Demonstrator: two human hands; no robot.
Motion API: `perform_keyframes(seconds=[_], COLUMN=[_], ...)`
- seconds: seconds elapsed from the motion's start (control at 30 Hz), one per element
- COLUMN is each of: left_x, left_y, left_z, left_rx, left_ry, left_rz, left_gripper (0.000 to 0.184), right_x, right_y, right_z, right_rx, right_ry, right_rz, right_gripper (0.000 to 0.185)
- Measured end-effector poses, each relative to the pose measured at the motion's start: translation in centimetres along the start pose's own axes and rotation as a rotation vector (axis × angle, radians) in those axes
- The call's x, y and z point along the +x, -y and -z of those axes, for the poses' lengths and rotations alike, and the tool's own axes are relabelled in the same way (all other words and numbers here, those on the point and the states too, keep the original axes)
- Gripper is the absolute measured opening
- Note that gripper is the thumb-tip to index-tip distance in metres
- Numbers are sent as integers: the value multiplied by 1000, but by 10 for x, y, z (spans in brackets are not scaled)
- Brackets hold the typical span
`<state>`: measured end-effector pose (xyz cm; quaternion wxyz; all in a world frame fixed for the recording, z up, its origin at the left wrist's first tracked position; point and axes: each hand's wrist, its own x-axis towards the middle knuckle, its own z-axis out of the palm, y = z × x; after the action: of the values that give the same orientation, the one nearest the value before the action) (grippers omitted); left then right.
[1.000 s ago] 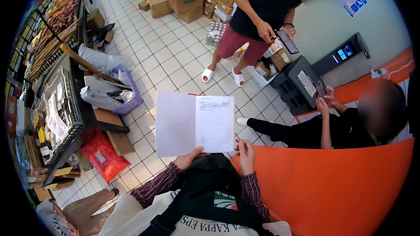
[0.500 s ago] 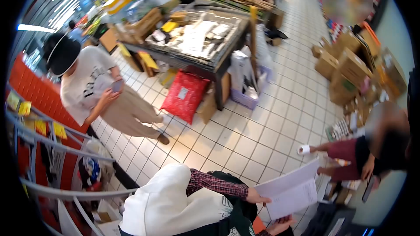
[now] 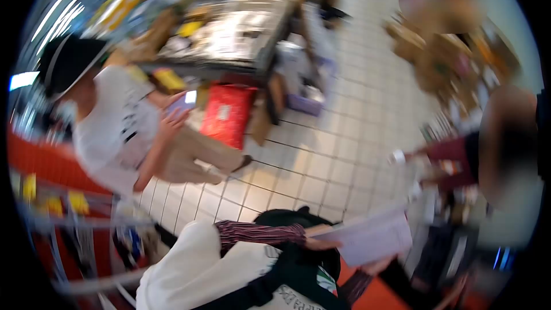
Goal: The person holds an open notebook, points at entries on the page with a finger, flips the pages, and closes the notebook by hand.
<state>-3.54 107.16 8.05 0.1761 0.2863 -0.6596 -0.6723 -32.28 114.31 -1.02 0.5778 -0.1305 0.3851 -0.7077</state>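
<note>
A white paper sheet (image 3: pixel 376 241) with a crease and faint print is held out to the right of my body. My left hand (image 3: pixel 322 237), in a dark striped sleeve, grips its left edge, fingers closed on it. Along the lower edge, my right hand (image 3: pixel 376 266) holds the same sheet; its fingers are partly hidden by the paper. Beneath my arms are my white top (image 3: pixel 189 270), a dark strap (image 3: pixel 247 293) and a black cloth or bag (image 3: pixel 304 218).
A person (image 3: pixel 115 126) in a white T-shirt and dark hat stands left with a phone (image 3: pixel 186 101). Another person (image 3: pixel 453 161) is at right. Ahead stands a display stand (image 3: pixel 229 63) with a red bag (image 3: pixel 227 116) below. Cardboard boxes (image 3: pixel 436 69) line the right wall.
My view has swung and blurred. The paper looks flatter and slightly more to the left in view, still in both hands. The person at left appears closer, phone screen now visible.
</note>
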Motion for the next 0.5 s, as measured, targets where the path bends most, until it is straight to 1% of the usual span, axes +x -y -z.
perform_keyframes(seconds=[0.03, 0.07, 0.1, 0.13, 0.17, 0.2, 0.23, 0.27, 0.3, 0.33, 0.47, 0.5], left_x=[-4, -10, -10, -9, -8, -9, -9, -8, -6, -5, -10, -13], left_y=[3, -18, -37, -65, -59, -39, -34, -27, -30, -30, -32, -26], left_z=[0, -1, 4, 8, 0, -16, -22, -20, -19, -16, -17, -19], left_rx=[3, 121, 211, 244, 208, 85, -42, -72, -97, -296, -276, -165], left_ry=[-36, -114, -44, 53, 56, -48, -24, 77, 162, 205, 210, 189], left_rz=[-85, -79, -56, 114, 139, 44, 38, 92, 149, 189, 183, 178], left_gripper=[52, 55, 56, 56, 55, 44, 39, 37, 35, 32, 31, 31], right_x=[-26, -36, -46, -55, -62, -73, -79, -84, -90, -93, -108, -113], right_y=[11, 19, 25, 26, 28, 32, 35, 37, 36, 33, 33, 31], right_z=[-37, -91, -92, -93, -95, -92, -92, -94, -90, -87, -92, -94], right_rx=[79, 161, 162, -33, -225, -242, -262, -258, -272, -285, -322, -310], right_ry=[-50, -98, -98, -291, -477, -544, -596, -676, -698, -687, -678, -684], right_rz=[-6, -3, 28, 136, 224, 277, 318, 327, 324, 335, 393, 396], right_gripper=[69, 70, 71, 69, 68, 63, 60, 59, 58, 58, 55, 55])
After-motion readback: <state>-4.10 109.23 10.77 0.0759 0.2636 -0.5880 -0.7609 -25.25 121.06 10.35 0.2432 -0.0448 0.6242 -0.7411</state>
